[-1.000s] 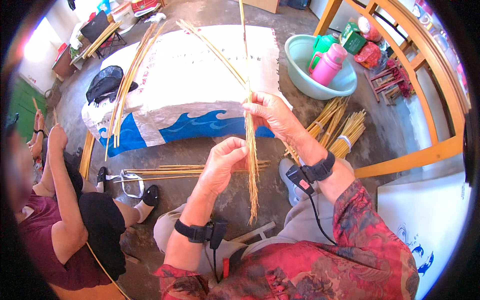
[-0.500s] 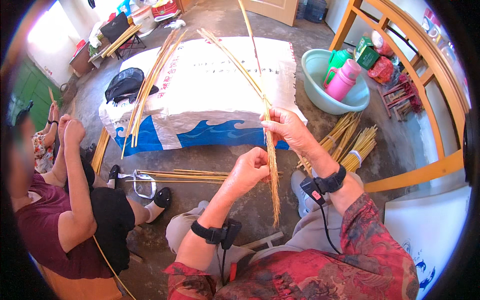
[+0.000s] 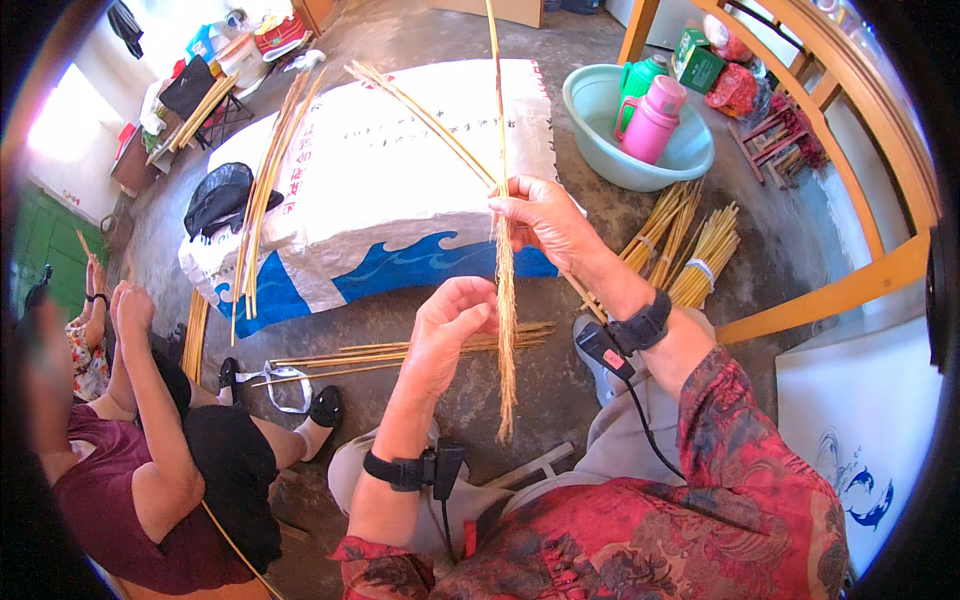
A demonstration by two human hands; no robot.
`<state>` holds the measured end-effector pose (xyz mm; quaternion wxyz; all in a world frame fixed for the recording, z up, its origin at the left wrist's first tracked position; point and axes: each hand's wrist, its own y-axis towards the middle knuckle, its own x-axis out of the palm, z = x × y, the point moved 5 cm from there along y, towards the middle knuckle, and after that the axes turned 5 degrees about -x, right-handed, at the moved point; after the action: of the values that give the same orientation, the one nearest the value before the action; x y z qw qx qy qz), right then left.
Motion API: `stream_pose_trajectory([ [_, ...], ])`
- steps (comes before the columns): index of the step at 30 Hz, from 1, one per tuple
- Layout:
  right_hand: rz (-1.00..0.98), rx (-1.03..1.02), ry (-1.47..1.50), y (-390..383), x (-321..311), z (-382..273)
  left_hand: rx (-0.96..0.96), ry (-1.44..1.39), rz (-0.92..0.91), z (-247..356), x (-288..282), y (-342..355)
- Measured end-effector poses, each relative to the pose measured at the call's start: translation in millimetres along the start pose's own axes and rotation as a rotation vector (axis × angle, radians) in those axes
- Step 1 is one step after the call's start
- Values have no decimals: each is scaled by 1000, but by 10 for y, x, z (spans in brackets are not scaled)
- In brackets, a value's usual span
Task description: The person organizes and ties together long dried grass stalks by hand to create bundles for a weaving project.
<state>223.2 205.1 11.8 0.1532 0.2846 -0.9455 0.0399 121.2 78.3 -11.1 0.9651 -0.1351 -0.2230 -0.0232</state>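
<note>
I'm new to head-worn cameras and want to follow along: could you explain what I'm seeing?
There's no robot here: these are a person's own bare hands, with a black strap at each wrist. The view looks down from a fisheye camera on the person's head, so straight edges bend. The right hand pinches a straw-coloured stalk with a bristly lower part. The left hand is beside that part; whether it touches is hard to tell. Ahead, on a white cover, lie loose stalks and a black item.
</note>
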Motion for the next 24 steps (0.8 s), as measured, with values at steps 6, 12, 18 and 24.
stream_pose_trajectory([
  [6,-17,-44,-126,-14,29,51,104,282,107,81,63,28],
  [12,-20,-67,-182,-29,90,45,24,259,87,-13,58,70],
  [18,-34,-115,-204,-38,72,-67,-81,102,78,-59,58,71],
  [24,-77,-78,-160,-75,87,-87,-107,-45,-76,-60,156,37],
])
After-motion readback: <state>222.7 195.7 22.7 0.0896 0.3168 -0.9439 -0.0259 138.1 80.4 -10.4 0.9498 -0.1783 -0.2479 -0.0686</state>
